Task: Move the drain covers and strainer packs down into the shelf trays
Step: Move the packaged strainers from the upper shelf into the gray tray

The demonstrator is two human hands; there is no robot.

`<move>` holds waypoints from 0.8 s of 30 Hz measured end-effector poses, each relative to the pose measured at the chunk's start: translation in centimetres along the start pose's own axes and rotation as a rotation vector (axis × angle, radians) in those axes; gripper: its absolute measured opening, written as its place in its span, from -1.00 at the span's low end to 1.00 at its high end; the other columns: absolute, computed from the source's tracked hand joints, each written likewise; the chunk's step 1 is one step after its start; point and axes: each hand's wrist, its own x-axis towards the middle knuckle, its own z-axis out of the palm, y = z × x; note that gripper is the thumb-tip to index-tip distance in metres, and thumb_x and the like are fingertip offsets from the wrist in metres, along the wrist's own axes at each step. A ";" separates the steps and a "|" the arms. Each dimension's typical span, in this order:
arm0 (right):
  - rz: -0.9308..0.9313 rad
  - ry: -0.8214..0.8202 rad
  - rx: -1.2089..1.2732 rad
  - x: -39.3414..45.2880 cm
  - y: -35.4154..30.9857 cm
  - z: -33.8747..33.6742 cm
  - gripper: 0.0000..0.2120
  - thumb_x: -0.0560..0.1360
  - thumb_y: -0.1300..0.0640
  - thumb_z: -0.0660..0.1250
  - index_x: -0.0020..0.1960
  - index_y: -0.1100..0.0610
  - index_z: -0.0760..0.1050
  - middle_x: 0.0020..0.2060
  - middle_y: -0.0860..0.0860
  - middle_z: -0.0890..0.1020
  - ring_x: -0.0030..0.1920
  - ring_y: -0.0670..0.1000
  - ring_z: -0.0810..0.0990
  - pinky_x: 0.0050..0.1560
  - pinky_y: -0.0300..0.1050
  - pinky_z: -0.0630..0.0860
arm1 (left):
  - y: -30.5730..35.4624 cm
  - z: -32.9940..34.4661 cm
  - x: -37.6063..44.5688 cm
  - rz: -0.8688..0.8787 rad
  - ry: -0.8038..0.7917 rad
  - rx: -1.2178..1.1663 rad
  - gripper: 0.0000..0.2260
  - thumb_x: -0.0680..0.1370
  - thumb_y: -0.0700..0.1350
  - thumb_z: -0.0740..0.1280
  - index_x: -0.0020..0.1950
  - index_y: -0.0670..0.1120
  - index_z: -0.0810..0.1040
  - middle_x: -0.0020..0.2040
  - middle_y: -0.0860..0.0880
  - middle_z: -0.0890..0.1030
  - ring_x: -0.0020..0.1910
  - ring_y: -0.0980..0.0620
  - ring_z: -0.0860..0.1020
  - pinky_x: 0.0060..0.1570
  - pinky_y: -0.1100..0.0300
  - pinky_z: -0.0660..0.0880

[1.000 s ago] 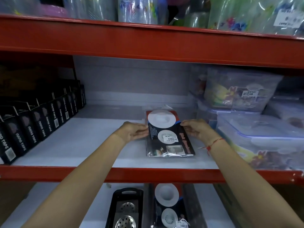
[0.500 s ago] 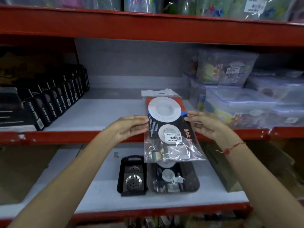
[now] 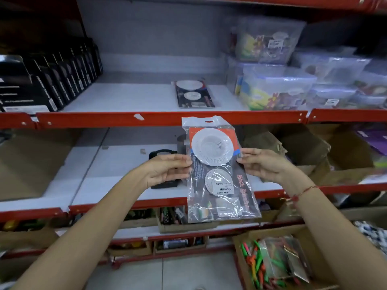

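I hold a clear-wrapped strainer pack (image 3: 217, 174) with two white round strainers on a dark card, upright in front of the lower shelf. My left hand (image 3: 167, 171) grips its left edge and my right hand (image 3: 261, 165) grips its right edge. Another strainer pack (image 3: 193, 94) lies flat on the upper white shelf. A black tray (image 3: 162, 153) on the lower shelf is mostly hidden behind my left hand and the pack.
Black boxed items (image 3: 48, 84) line the upper shelf's left. Clear plastic containers (image 3: 278, 84) are stacked at its right. Red shelf rails (image 3: 125, 119) cross the view. Cardboard boxes (image 3: 310, 155) stand on the lower shelf's right; a box of pens (image 3: 272, 262) is below.
Both hands lifted the pack off the upper shelf and brought it down in front of the lower shelf. My view has tilted downward. One pack stays behind on the upper shelf.
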 end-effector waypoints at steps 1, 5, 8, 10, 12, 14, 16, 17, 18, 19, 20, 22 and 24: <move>0.017 0.002 -0.013 -0.1 0.7 -0.2 -0.65 0.42 0.37 0.42 0.16 0.14 0.52 -0.15 0.01 0.68 -0.28 -0.10 0.67 -0.32 -0.27 0.59 | -0.8 0.0 0.1 -0.020 0.000 -0.002 -0.83 0.45 -0.33 0.40 0.02 -0.18 0.61 -0.21 -0.08 0.70 -0.26 0.05 0.70 -0.24 0.20 0.64; 0.087 0.019 -0.048 0.8 2.9 -0.8 -0.70 0.42 0.40 0.41 0.10 0.15 0.54 -0.11 0.04 0.67 -0.19 -0.04 0.66 -0.26 -0.23 0.61 | -3.3 0.0 1.3 -0.086 0.006 -0.029 -0.79 0.43 -0.33 0.42 0.05 -0.19 0.62 -0.12 -0.11 0.71 -0.19 0.01 0.70 -0.17 0.19 0.65; 0.134 0.047 -0.013 2.7 4.2 -1.0 -0.75 0.43 0.43 0.39 0.06 0.20 0.55 -0.13 0.08 0.67 -0.17 -0.01 0.65 -0.37 -0.24 0.60 | -4.4 -0.2 3.5 -0.123 0.066 -0.073 -0.76 0.44 -0.34 0.42 0.10 -0.25 0.61 -0.02 -0.18 0.70 -0.15 -0.03 0.71 -0.15 0.19 0.65; 0.150 0.090 0.025 4.5 5.3 -1.0 -0.72 0.43 0.45 0.37 0.12 0.27 0.54 -0.12 0.12 0.66 -0.18 0.01 0.65 -0.41 -0.26 0.58 | -5.0 -0.3 5.0 -0.126 0.143 -0.096 -0.73 0.46 -0.35 0.41 0.15 -0.29 0.59 0.06 -0.23 0.67 -0.16 -0.03 0.71 -0.21 0.20 0.65; 0.157 0.143 0.057 6.8 6.2 -1.2 -0.68 0.44 0.49 0.33 0.17 0.33 0.52 -0.13 0.15 0.64 -0.22 0.02 0.63 -0.42 -0.25 0.58 | -5.3 -0.1 6.8 -0.124 0.212 -0.107 -0.73 0.52 -0.32 0.34 0.22 -0.33 0.53 0.12 -0.26 0.63 -0.11 -0.06 0.69 -0.17 0.18 0.65; 0.147 0.171 0.052 8.8 6.7 -1.2 -0.73 0.46 0.51 0.26 0.13 0.33 0.50 -0.16 0.15 0.62 -0.27 0.01 0.61 -0.39 -0.22 0.59 | -5.3 0.1 8.5 -0.126 0.259 -0.116 -0.71 0.61 -0.21 0.25 0.29 -0.33 0.46 0.26 -0.27 0.55 0.11 -0.13 0.60 0.05 0.10 0.58; 0.138 0.176 0.033 10.4 6.9 -0.9 -0.75 0.49 0.50 0.20 0.09 0.29 0.48 -0.15 0.15 0.59 -0.26 0.02 0.57 -0.27 -0.18 0.58 | -5.1 0.3 10.0 -0.128 0.294 -0.140 -0.60 0.66 -0.06 0.15 0.37 -0.33 0.38 0.34 -0.26 0.49 0.29 -0.16 0.50 0.22 0.04 0.46; 0.127 0.171 0.009 11.0 6.8 -0.7 -0.77 0.49 0.49 0.18 0.05 0.28 0.48 -0.18 0.15 0.56 -0.28 0.01 0.53 -0.25 -0.18 0.55 | -4.9 0.4 10.7 -0.125 0.312 -0.155 -0.54 0.66 0.01 0.11 0.39 -0.33 0.35 0.35 -0.26 0.47 0.32 -0.16 0.47 0.27 0.03 0.42; 0.113 0.165 -0.018 11.8 6.8 -0.6 -0.79 0.49 0.49 0.15 -0.01 0.27 0.47 -0.23 0.14 0.51 -0.32 0.01 0.48 -0.28 -0.18 0.51 | -4.8 0.4 11.3 -0.120 0.333 -0.165 -0.49 0.66 0.06 0.07 0.41 -0.33 0.33 0.36 -0.27 0.46 0.34 -0.17 0.45 0.32 0.02 0.39; 0.107 0.170 -0.065 12.3 6.7 -0.4 -0.81 0.48 0.47 0.14 -0.09 0.26 0.45 -0.28 0.14 0.46 -0.36 0.00 0.42 -0.32 -0.15 0.45 | -4.6 0.5 11.9 -0.113 0.351 -0.168 -0.44 0.66 0.11 0.04 0.43 -0.33 0.31 0.38 -0.27 0.44 0.35 -0.17 0.44 0.36 0.01 0.36; 0.106 0.174 -0.106 13.2 6.6 -0.3 -0.82 0.47 0.46 0.13 -0.15 0.25 0.43 -0.31 0.15 0.43 -0.38 0.00 0.38 -0.35 -0.11 0.40 | -4.4 0.5 12.6 -0.109 0.364 -0.169 -0.41 0.65 0.14 0.02 0.45 -0.33 0.29 0.40 -0.28 0.42 0.37 -0.18 0.42 0.39 0.00 0.33; 0.110 0.184 -0.169 14.4 6.4 0.0 -0.82 0.46 0.43 0.14 -0.23 0.23 0.42 -0.35 0.15 0.40 -0.40 0.02 0.36 -0.38 -0.06 0.35 | -4.1 0.6 13.5 -0.112 0.380 -0.175 -0.35 0.64 0.19 -0.03 0.47 -0.33 0.24 0.43 -0.28 0.37 0.40 -0.19 0.38 0.43 -0.01 0.27; 0.117 0.206 -0.189 15.2 6.1 0.5 -0.79 0.46 0.42 0.14 -0.29 0.20 0.37 -0.42 0.09 0.36 -0.41 0.03 0.35 -0.40 -0.07 0.35 | -4.0 0.5 14.4 -0.126 0.393 -0.184 -0.31 0.63 0.23 -0.05 0.49 -0.33 0.20 0.46 -0.29 0.32 0.43 -0.20 0.33 0.45 -0.02 0.23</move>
